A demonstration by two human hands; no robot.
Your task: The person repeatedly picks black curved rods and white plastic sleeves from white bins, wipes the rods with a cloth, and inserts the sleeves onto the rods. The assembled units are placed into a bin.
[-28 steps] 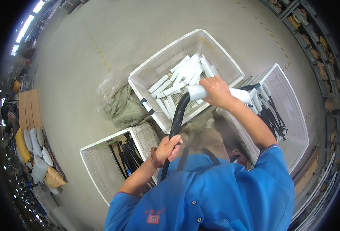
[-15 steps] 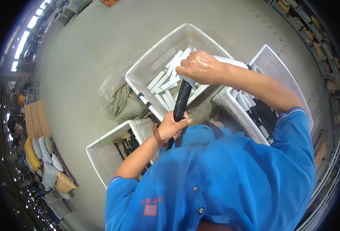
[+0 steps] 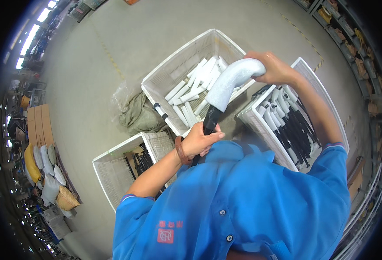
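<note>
Right hand [image 3: 274, 68] has shifted rightward; its fingers grip the curved white tube [image 3: 233, 81]. Left hand [image 3: 199, 141] closes around the black rod [image 3: 211, 119]

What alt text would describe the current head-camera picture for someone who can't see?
A person's left hand grips a black rod, with the right hand at its curved white end. Nearby white baskets hold loose white pieces and more dark rods.

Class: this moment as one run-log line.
left hand: grips black pole | right hand: at curved end of white sleeve | far basket: holds white pieces
</note>
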